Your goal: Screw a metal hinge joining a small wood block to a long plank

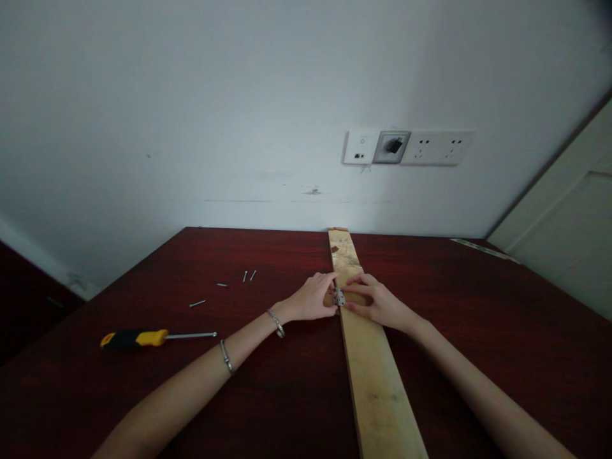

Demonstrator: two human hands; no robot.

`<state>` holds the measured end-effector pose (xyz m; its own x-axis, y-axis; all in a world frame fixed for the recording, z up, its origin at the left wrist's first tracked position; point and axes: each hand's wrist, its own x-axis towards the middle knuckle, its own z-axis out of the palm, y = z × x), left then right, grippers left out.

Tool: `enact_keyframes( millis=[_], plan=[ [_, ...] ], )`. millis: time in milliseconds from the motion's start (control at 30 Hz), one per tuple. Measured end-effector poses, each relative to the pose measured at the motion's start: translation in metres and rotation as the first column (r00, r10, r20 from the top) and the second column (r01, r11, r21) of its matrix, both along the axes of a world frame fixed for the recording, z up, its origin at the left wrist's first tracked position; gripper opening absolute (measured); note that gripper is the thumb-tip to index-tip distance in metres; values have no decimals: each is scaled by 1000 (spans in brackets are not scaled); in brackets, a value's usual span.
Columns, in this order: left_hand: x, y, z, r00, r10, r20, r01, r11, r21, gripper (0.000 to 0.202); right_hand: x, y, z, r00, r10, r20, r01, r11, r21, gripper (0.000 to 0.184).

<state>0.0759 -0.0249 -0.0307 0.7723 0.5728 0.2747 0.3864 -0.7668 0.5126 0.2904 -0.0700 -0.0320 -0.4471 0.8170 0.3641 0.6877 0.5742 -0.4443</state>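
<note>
A long pale wooden plank lies lengthwise on a dark red table, running from the near edge to the wall. On its left edge, about midway, sits a small silver metal hinge. My left hand pinches the hinge from the left, fingers curled against the plank's side. My right hand rests on top of the plank, with thumb and forefinger closed on the same hinge from the right. Two thin bangles sit on my left forearm.
A yellow-and-black screwdriver lies on the table to the left, its shaft pointing right. Several loose screws are scattered beyond it. The white wall behind carries a row of sockets. A pale door stands at right.
</note>
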Motion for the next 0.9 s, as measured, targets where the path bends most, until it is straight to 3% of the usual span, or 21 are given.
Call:
enact_keyframes(
  millis=[900],
  plan=[
    [-6, 1, -1, 1000, -26, 0, 26, 1000, 6, 76, 1, 1, -2, 1000, -26, 3, 26, 1000, -11, 32]
  ],
)
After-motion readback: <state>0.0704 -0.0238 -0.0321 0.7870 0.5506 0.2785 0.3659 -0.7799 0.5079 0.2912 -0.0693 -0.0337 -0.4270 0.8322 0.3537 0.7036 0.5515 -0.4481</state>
